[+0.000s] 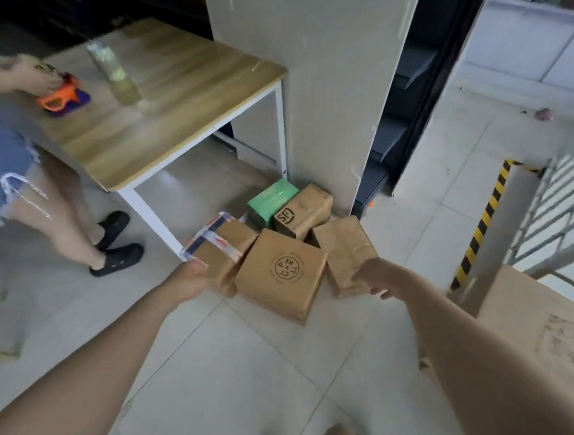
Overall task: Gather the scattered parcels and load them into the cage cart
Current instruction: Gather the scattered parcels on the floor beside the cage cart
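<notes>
Left hand (190, 276) grip closing on taped box (219, 251) corner, contact unclear; right hand (373, 279) open. We judge boxes (281, 271) light, stiff; hold opposite edges.

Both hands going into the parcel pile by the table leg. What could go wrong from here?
1. The left hand is at only one corner of the taped box; lifted that way it may tilt or slip.
2. The parcels are packed tight: pulling the plain box under the right hand could shift the stamped box.
3. The table leg crowds that left-side lift.
</notes>
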